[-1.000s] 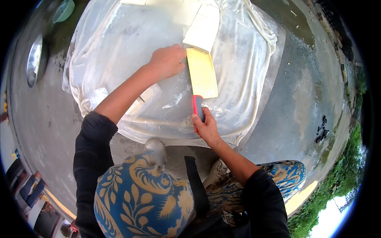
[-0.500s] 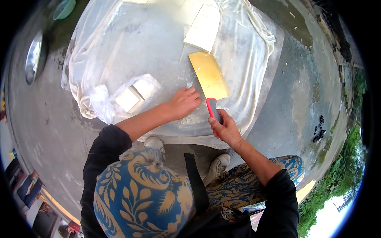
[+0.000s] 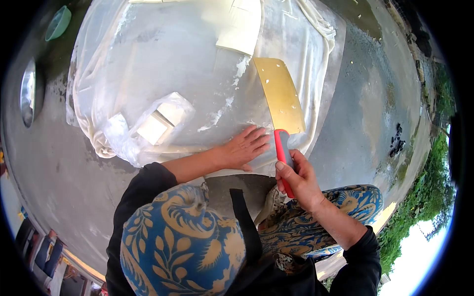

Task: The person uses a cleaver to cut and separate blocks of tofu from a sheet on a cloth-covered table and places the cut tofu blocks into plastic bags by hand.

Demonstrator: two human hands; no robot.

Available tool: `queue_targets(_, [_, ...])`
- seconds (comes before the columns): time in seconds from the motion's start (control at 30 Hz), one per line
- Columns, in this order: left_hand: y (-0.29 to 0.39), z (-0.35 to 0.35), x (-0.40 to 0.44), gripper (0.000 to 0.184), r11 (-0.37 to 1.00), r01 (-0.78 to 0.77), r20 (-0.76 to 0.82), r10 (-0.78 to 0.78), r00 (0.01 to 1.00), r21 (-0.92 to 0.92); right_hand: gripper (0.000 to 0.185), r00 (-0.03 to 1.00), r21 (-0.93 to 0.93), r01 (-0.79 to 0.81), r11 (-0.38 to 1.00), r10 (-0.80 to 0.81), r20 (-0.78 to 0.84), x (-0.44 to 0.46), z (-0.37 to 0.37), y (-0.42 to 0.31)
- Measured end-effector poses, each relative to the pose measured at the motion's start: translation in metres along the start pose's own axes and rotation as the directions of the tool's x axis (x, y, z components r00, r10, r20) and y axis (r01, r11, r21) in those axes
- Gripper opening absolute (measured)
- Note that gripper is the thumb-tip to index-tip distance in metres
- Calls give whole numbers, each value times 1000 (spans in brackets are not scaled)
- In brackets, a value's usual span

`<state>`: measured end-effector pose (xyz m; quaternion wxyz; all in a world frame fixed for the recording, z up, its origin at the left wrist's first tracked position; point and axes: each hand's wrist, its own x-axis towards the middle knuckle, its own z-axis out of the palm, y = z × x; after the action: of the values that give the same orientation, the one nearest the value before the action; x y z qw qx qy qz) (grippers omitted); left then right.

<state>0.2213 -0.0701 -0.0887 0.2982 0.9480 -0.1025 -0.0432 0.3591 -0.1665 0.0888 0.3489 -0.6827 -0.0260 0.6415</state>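
My right hand [image 3: 301,180] is wrapped round the red and grey handle of a broad golden cleaver [image 3: 281,93], whose blade points away over the right part of a sheet-covered surface [image 3: 168,54]. Just left of the handle, my left hand [image 3: 244,148] lies flat near the front edge, fingers spread and nothing held. A clear plastic bag [image 3: 121,135] with white blocks [image 3: 153,128] in it rests at the left front. Beyond the blade tip sits a cut white slab [image 3: 239,32], partly blurred. White crumbs [image 3: 216,118] are smeared between the slab and my left hand.
On the ground at the far left stand a metal basin [image 3: 28,92] and a green basin [image 3: 58,23]. Bunched cloth folds [image 3: 321,24] run along the right edge of the surface. My patterned knees are close to the front edge. Green plants [image 3: 417,212] grow at the far right.
My left hand has come down from beside the slab towards the front edge and spread open. The cleaver has moved right, away from the slab, and tilted. The bagged blocks, earlier largely covered by my arm, are visible.
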Motion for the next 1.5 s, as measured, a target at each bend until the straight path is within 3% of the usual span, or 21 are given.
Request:
queue_targets(0.1, [21,8,1,93,996,-30,24,32,999,-81,29,990,-5,90,996,-90,-108,-3,-19,-11])
queue_targets(0.2, [27,7,-1,86,996,-22,17,21,1000,85,28,980,57,149,987,-139,-145,3,-23,-15])
queue_targets(0.27, [26,15,1,62,992,54,-89,-44,995,117,27,972,133,186,974,-162,-170,6,-21,-18])
queue_targets(0.3, [29,20,0,62,992,54,-87,-44,995,116,27,973,135,184,974,-160,-169,6,-22,-17])
queue_targets(0.37, [28,25,2,34,1000,11,-48,-10,999,26,27,980,63,160,985,-151,-130,9,-25,-18])
queue_targets(0.47, [35,16,-4,20,998,7,-28,-9,1000,-65,27,986,83,147,986,-139,-96,11,-25,-16])
queue_targets(0.6, [40,21,-5,19,960,150,-86,-174,981,-236,27,991,76,125,989,-122,-51,16,-29,-15])
queue_targets(0.67, [41,21,-7,18,914,195,-191,-275,942,-356,27,992,68,125,990,-123,-30,15,-30,-15])
queue_targets(0.8, [57,9,-19,19,876,306,-173,-389,905,-373,27,991,93,135,986,-135,-6,13,-30,-17])
queue_targets(0.87, [55,-7,-20,22,779,439,-61,-516,854,-448,27,987,90,158,983,-159,0,16,-29,-17])
queue_targets(0.9, [52,-4,-22,22,766,464,-51,-539,841,-445,27,988,93,146,985,-150,28,17,-28,-17])
queue_targets(0.97, [46,4,-23,24,764,467,-185,-589,787,-446,27,986,65,162,985,-165,36,18,-25,-15])
queue_targets(1.03, [47,5,-29,25,751,484,-173,-604,778,-449,27,985,50,156,986,-159,63,14,-19,-11])
queue_targets(1.13, [50,6,-38,29,780,417,-173,-543,822,-467,26,986,10,128,992,-128,105,10,-16,-4])
queue_targets(1.2, [51,3,-44,32,854,494,-168,-518,839,-164,27,985,1,112,994,-111,134,8,-14,-1])
queue_targets(1.23, [52,1,-48,32,847,506,-170,-529,831,-162,27,985,-5,101,995,-99,141,8,-14,-1])
queue_targets(1.33, [57,-4,-67,31,758,651,-70,-652,755,-40,28,980,-7,110,994,-107,167,4,-14,3])
queue_targets(1.43, [59,-8,-68,26,739,672,-175,-669,722,-55,28,977,-27,115,993,-108,182,1,-14,4])
queue_targets(1.5, [64,-15,-67,22,663,717,-365,-736,570,-217,28,973,-42,144,989,-133,190,-6,-14,9])
